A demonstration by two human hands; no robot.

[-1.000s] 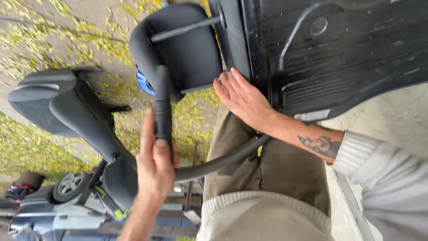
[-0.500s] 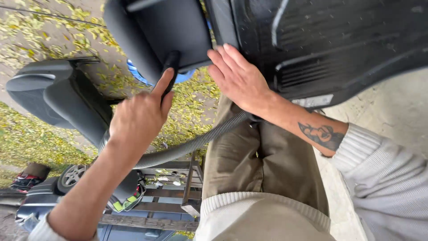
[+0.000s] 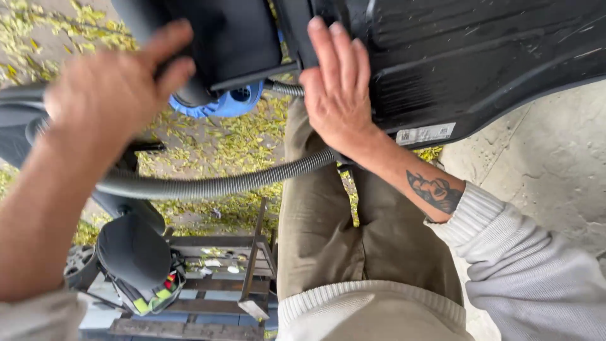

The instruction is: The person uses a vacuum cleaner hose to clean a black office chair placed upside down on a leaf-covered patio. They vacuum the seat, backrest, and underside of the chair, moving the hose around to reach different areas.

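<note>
While on the black floor mat (image 3: pixel 480 57), right hand (image 3: pixel 338 88) flat, fingers apart; left grip (image 3: pixel 107 95) clamped on vacuum nozzle (image 3: pixel 189 95).

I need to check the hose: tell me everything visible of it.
The hose is grey, ribbed and looks like flexible plastic. It runs in a shallow sag from beneath the left forearm, over the leaf-strewn ground, to under the right hand, where it goes out of sight. A further ribbed piece shows near the blue vacuum. Neither hand visibly grips it.
</note>
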